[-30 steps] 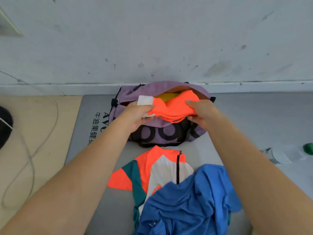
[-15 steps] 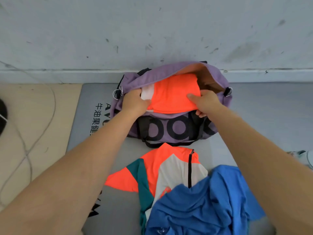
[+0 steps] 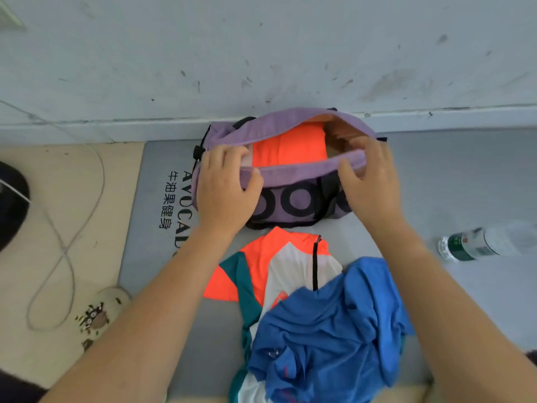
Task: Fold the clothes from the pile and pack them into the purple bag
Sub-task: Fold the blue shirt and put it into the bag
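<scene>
The purple bag (image 3: 296, 173) with black ring print stands open against the wall on a grey mat. A folded orange garment (image 3: 287, 146) lies inside it. My left hand (image 3: 226, 184) grips the near rim of the opening at its left end, fingers inside and thumb over the edge. My right hand (image 3: 366, 175) grips the same rim at the right end. In front of the bag lies an orange, white and teal zip top (image 3: 276, 271), partly covered by a crumpled blue shirt (image 3: 328, 338).
The grey mat (image 3: 162, 234) carries printed lettering at its left. A plastic water bottle (image 3: 476, 242) lies on the mat to the right. On the beige floor at left are a white cable (image 3: 69, 228), a slipper (image 3: 98, 312) and a dark object (image 3: 11, 199).
The orange garment went from above the opening down into the bag. Both hands let go of it and took hold of the bag's near rim.
</scene>
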Demonstrator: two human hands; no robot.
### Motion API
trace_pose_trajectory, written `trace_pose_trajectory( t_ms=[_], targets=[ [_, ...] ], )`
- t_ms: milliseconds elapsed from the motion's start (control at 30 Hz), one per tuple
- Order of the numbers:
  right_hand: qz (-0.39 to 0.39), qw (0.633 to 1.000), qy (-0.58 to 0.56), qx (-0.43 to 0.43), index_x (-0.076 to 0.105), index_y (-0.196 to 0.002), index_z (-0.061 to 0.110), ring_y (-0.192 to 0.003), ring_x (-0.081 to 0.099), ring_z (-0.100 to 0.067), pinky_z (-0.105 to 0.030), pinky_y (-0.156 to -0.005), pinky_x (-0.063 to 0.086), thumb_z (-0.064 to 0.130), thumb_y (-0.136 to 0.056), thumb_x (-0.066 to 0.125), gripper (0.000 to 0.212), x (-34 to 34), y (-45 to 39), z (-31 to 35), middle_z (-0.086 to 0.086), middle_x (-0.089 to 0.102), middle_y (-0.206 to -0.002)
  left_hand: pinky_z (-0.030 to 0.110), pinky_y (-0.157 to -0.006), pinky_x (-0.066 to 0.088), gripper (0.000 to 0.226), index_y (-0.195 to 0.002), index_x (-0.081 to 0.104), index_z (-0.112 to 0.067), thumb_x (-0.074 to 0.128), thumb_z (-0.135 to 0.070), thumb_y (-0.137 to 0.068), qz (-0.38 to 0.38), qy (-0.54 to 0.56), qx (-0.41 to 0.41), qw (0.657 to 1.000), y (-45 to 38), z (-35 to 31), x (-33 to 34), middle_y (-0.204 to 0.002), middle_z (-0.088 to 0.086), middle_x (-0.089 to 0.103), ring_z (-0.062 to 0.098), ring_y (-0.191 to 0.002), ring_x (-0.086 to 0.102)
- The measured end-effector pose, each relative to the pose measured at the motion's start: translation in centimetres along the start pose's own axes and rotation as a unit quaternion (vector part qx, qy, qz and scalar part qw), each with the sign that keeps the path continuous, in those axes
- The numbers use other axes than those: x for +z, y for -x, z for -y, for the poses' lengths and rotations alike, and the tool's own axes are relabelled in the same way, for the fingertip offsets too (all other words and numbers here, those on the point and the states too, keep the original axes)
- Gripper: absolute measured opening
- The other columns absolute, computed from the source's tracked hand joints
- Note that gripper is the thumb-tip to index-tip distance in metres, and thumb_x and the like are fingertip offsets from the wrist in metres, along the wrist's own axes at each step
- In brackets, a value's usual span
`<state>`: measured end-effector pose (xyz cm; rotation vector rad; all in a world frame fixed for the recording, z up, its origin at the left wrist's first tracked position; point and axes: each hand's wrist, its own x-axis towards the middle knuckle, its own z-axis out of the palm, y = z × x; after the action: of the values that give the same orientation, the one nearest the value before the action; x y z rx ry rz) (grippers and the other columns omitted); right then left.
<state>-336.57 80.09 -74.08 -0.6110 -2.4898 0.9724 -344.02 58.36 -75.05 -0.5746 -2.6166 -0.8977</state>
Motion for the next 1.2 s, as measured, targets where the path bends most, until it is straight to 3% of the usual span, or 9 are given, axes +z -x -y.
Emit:
trace_pose_trajectory(
  t_ms=[100,200,367,533,667,767,933,1067,1200],
  targets=[
    [-0.001,0.998,-0.014,0.058,0.053,-0.122,0.010,-0.083,0.057,-0.022,-0.033,-0.076,0.045,0.014,-0.088,0.058,0.035,-0.6,4.8,-2.1,-0.008,0.057,-0.115,0.037,-0.071,0.047,0.015,-0.084,0.062,-0.022,0.054,-0.035,-0.085,0.144,0.062,-0.116,0.981,4.9,-1.6,1.0,-0.084,-0.003,0.062,0.023,-0.083,0.058],
    [0.079,0.966,0.030,0.243,0.048,-0.126,0.007,-0.102,0.057,-0.031,-0.037,-0.081,0.044,0.018,-0.089,0.060,0.040,-1.0,11.5,-6.3,-0.014,0.056,-0.117,0.035,-0.070,0.048,0.020,-0.077,0.059,-0.022,0.055,-0.038,-0.089,0.372,0.045,-0.203,0.904,10.7,-2.3,3.5,-0.078,-0.002,0.063,0.026,-0.084,0.063],
    [0.170,0.835,0.202,0.483,0.041,-0.123,0.002,-0.114,0.051,-0.040,-0.045,-0.087,0.043,0.054,-0.080,0.070,0.074,-1.9,22.3,-10.3,-0.020,0.047,-0.124,0.037,-0.091,0.049,0.047,-0.121,0.054,-0.019,0.067,-0.047,-0.086,0.516,0.031,-0.273,0.811,20.7,-3.4,5.9,-0.114,0.001,0.062,0.024,-0.104,0.060],
    [0.184,0.866,-0.036,0.463,0.057,-0.080,0.000,-0.085,0.060,-0.032,-0.035,-0.070,0.043,0.031,-0.088,0.070,0.035,-2.8,23.5,-9.2,-0.017,0.062,-0.081,0.030,-0.099,0.044,0.040,-0.114,0.065,-0.020,0.066,-0.050,-0.087,0.502,0.132,-0.306,0.798,22.0,-5.4,5.2,-0.111,-0.001,0.067,0.019,-0.112,0.060],
    [0.198,0.819,-0.318,0.434,0.069,-0.104,-0.001,-0.099,0.069,-0.034,-0.049,-0.093,0.053,0.027,-0.089,0.070,0.032,-6.4,19.8,-4.0,-0.020,0.072,-0.103,0.028,-0.102,0.044,0.064,-0.127,0.057,-0.031,0.075,-0.059,-0.072,0.492,0.314,-0.299,0.755,18.2,-8.9,1.0,-0.130,-0.012,0.057,0.007,-0.124,0.052],
    [0.198,0.790,-0.437,0.382,0.065,-0.113,-0.004,-0.102,0.068,-0.035,-0.047,-0.092,0.055,0.018,-0.093,0.063,0.029,-9.9,17.0,1.4,-0.023,0.070,-0.110,0.035,-0.106,0.045,0.086,-0.135,0.052,-0.022,0.082,-0.056,-0.062,0.491,0.375,-0.243,0.748,14.4,-11.8,-3.7,-0.135,-0.006,0.059,0.010,-0.125,0.055],
    [0.171,0.907,-0.304,0.234,0.068,-0.096,-0.006,-0.088,0.069,-0.026,-0.043,-0.082,0.057,0.025,-0.093,0.064,0.031,-16.7,13.9,9.9,-0.020,0.072,-0.094,0.039,-0.075,0.050,0.041,-0.093,0.065,0.000,0.074,-0.039,-0.083,0.390,0.302,-0.134,0.860,8.8,-15.4,-12.3,-0.084,0.007,0.067,0.018,-0.074,0.062],
    [0.110,0.983,-0.113,0.095,0.051,-0.066,0.008,-0.062,0.039,-0.014,-0.027,-0.055,0.033,0.032,-0.093,0.062,0.038,-22.7,12.4,15.5,-0.006,0.043,-0.065,0.027,-0.060,0.038,0.040,-0.087,0.061,0.006,0.059,-0.033,-0.097,0.321,0.267,-0.077,0.905,6.3,-18.3,-19.4,-0.073,0.005,0.054,0.010,-0.062,0.047],
    [0.098,0.963,-0.238,0.081,0.060,-0.071,0.016,-0.068,0.052,-0.014,-0.029,-0.067,0.043,0.038,-0.095,0.058,0.033,-28.0,11.7,20.6,0.000,0.056,-0.071,0.016,-0.043,0.034,0.028,-0.077,0.061,-0.016,0.056,-0.033,-0.098,0.254,0.420,-0.122,0.863,4.3,-22.2,-26.6,-0.055,-0.001,0.044,0.009,-0.043,0.040]
  ],
)
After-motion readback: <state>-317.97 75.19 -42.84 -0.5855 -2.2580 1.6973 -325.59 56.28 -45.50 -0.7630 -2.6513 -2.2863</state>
